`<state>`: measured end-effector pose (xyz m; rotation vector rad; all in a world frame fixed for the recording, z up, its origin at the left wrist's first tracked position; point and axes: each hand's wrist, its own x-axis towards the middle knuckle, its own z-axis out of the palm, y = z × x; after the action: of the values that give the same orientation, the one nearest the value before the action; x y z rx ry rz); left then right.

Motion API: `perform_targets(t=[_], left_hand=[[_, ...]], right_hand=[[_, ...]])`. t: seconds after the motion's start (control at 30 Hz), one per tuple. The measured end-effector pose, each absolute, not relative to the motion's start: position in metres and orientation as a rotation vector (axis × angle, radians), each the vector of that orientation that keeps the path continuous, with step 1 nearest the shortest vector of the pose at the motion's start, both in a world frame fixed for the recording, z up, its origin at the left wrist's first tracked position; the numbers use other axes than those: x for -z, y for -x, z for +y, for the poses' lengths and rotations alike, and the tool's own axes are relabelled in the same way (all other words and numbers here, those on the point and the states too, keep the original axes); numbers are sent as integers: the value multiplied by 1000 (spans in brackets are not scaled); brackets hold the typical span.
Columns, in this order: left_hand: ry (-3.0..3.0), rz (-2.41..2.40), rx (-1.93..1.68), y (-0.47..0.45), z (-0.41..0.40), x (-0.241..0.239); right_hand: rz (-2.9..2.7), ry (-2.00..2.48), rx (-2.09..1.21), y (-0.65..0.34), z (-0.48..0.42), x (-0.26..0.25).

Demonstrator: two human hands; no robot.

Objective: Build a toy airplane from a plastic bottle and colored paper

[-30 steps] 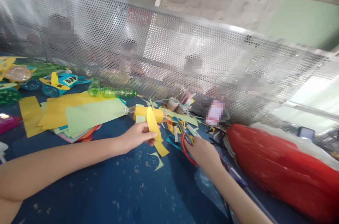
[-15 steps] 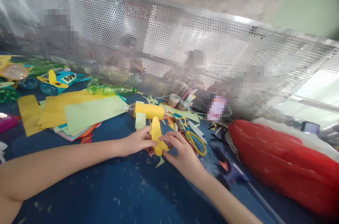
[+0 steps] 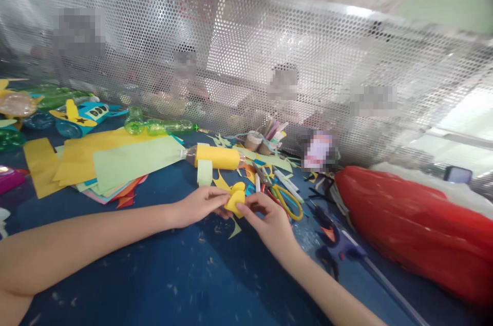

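Note:
Both my hands pinch a small yellow paper cut-out (image 3: 235, 198), which is bent over into a fold just above the blue table (image 3: 185, 274). My left hand (image 3: 200, 204) grips its left side with closed fingertips. My right hand (image 3: 269, 221) holds its right edge between thumb and fingers. Just behind lies a plastic bottle wrapped in yellow paper (image 3: 215, 156), on its side. Red-handled and yellow-handled scissors (image 3: 283, 200) lie right of my hands.
A stack of yellow, green and coloured paper sheets (image 3: 115, 161) lies at left, with green bottles (image 3: 162, 126) and a blue-and-yellow bottle plane (image 3: 82, 115) behind. A perforated metal screen (image 3: 246, 69) walls the far edge. A red plastic bag (image 3: 412, 233) and a glue gun (image 3: 339, 244) sit at right.
My right hand left the scissors and joined my left hand on the yellow cut-out. The long strip is now folded over into a short loop between both hands.

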<state>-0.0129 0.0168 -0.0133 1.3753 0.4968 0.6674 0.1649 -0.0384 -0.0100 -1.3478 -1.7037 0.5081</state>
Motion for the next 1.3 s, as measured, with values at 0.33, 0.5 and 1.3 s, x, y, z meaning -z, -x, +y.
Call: perform_targets(t=[0.33,0.5,1.3], left_hand=[[-1650,480,-606,15,18,15],[-1659,509,-597,15,18,14],[-1714,606,-589,15,19,14]], right_hand=[[-1638,1383,-559,-168,-35,11],[-1532,1307,-676,-169,-32,15],[-1529,1383,-662,-168,-40,10]])
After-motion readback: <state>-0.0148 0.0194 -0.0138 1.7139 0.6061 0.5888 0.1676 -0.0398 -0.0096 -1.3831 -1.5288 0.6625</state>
